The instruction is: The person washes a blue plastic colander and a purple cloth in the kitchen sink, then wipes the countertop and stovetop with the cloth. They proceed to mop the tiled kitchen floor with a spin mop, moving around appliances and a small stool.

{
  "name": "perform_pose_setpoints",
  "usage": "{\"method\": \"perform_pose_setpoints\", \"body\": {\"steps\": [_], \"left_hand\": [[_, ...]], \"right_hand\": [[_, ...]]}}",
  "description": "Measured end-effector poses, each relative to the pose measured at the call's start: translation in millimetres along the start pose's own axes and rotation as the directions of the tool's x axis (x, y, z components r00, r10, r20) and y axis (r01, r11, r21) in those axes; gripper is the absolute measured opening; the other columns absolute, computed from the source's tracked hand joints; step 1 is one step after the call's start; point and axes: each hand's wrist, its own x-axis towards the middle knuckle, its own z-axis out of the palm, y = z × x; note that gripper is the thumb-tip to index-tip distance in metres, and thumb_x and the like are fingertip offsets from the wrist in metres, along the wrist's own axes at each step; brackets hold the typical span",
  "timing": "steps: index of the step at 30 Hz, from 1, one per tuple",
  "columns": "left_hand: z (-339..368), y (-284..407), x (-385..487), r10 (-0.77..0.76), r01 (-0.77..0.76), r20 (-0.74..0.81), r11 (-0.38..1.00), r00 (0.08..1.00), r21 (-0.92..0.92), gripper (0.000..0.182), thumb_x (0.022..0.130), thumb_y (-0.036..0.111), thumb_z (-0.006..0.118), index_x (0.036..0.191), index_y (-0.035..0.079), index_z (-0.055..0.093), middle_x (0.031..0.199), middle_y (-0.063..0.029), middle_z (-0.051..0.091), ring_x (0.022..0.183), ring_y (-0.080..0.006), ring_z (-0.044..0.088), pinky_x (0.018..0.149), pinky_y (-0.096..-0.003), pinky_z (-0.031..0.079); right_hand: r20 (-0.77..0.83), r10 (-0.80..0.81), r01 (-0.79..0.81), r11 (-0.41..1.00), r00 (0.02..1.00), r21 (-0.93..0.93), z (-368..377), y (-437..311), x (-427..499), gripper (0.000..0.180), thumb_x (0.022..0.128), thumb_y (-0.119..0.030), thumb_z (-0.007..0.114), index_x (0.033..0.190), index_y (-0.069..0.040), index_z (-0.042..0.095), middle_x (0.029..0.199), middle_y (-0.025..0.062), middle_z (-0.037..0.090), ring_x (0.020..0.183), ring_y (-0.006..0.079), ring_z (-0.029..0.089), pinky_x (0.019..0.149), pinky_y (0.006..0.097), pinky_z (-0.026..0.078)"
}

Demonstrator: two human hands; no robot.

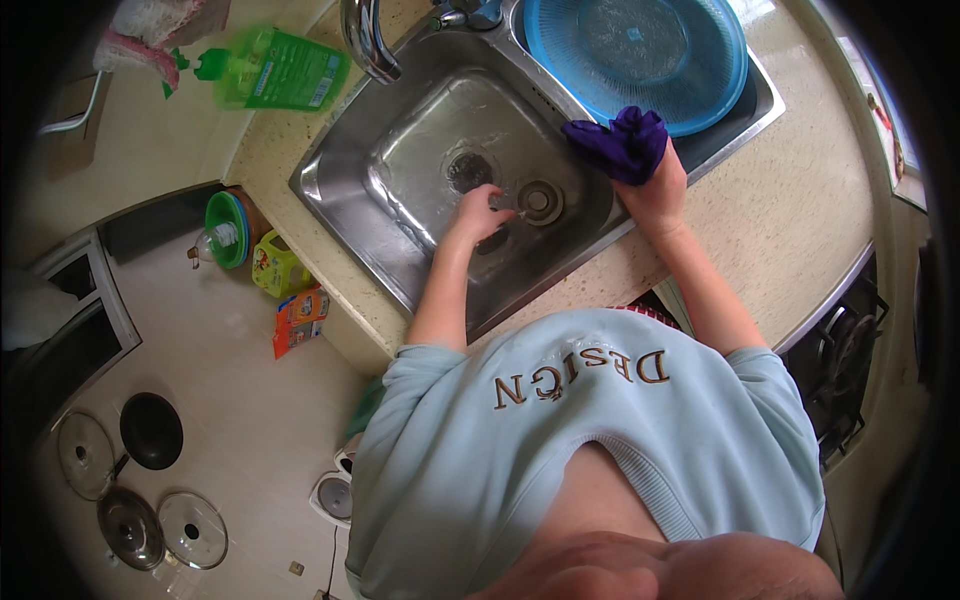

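Observation:
My left hand (481, 216) reaches into the stainless steel sink (420, 135), its fingers apart and nothing visible between them. A round drain (471, 172) lies just beyond its fingertips, and a round sink strainer (538, 201) sits to their right. At the sink's right side, my right hand (656, 191) grips a bunched dark purple cloth (626, 146), which covers most of its fingers. The cloth is close to the rim of a blue plastic basin (724, 97) with clear water-like shine inside. This basin rests over the second sink bowl.
A chrome faucet (367, 45) arches over the sink's far left corner. Beside it stands a green pump bottle (289, 75). Speckled countertop (795, 172) surrounds the sink, with a gas stove (847, 352) at right. Pan lids (192, 529) and a dark pan (151, 431) are at lower left.

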Motion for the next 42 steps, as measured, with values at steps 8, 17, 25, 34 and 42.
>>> {"method": "perform_pose_setpoints", "body": {"steps": [8, 17, 25, 34, 42], "left_hand": [[-3.6, -22.2, -47.0, -0.131, 0.104, 0.068, 0.946, 0.989, 0.306, 0.045, 0.079, 0.024, 0.071, 0.118, 0.006, 0.059, 0.109, -0.0188, 0.064, 0.104, -0.0347, 0.060, 0.089, -0.0387, 0.047], [-9.3, -5.2, -94.5, 0.012, 0.029, -0.194, 0.977, 0.981, 0.209, 0.047, 0.083, 0.029, 0.066, 0.123, 0.007, 0.057, 0.122, -0.0176, 0.057, 0.111, -0.0330, 0.055, 0.093, -0.0366, 0.045], [-22.1, 14.9, -130.1, 0.336, -0.260, -0.132, 0.373, 0.933, -0.891, 0.083, 0.078, 0.054, 0.068, 0.143, 0.017, 0.032, 0.134, -0.0160, 0.047, 0.119, -0.0313, 0.051, 0.093, -0.0436, 0.047], [-62.5, 39.5, -189.4, 0.534, -0.480, -0.471, -0.132, 0.703, -0.867, 0.076, 0.080, 0.039, 0.072, 0.140, 0.011, 0.036, 0.103, -0.0182, 0.061, 0.090, -0.0281, 0.063, 0.082, -0.0414, 0.054], [-89.9, 36.7, -176.4, 0.147, -0.579, -0.562, 0.281, 0.814, -0.766, 0.015, 0.093, 0.019, 0.058, 0.099, 0.005, 0.061, 0.064, 0.0004, 0.054, 0.052, -0.0102, 0.054, 0.046, -0.0225, 0.042]], "right_hand": [[0.000, -0.025, 0.025, 0.999, 1.000, 0.045, -1.0, 0.6, -0.1, 0.051, 0.068, -0.018, 0.078, 0.113, -0.012, 0.055, 0.101, 0.0102, 0.062, 0.092, 0.0311, 0.062, 0.076, 0.0357, 0.051], [0.013, -0.050, 0.049, 0.997, 0.999, 0.051, -6.2, -3.9, -0.6, 0.051, 0.067, -0.011, 0.076, 0.113, -0.010, 0.054, 0.105, 0.0111, 0.061, 0.095, 0.0315, 0.061, 0.081, 0.0363, 0.049], [0.503, 0.200, -0.512, 0.595, 0.841, 0.619, 9.3, -88.6, -19.3, 0.046, 0.069, -0.013, 0.078, 0.108, 0.000, 0.058, 0.097, 0.0044, 0.064, 0.084, 0.0127, 0.060, 0.075, 0.0262, 0.048], [0.893, -0.388, -0.974, 0.105, -0.227, -0.202, 50.6, -173.1, -61.6, 0.031, 0.082, -0.029, 0.070, 0.090, -0.003, 0.055, 0.082, 0.0069, 0.059, 0.055, 0.0084, 0.053, 0.033, 0.0139, 0.033], [0.976, -0.020, -0.539, 0.831, 0.218, 0.138, 106.7, -180.9, -55.0, 0.024, 0.065, -0.020, 0.073, 0.079, -0.007, 0.060, 0.063, 0.0040, 0.056, 0.052, 0.0160, 0.053, 0.045, 0.0311, 0.043]]}}
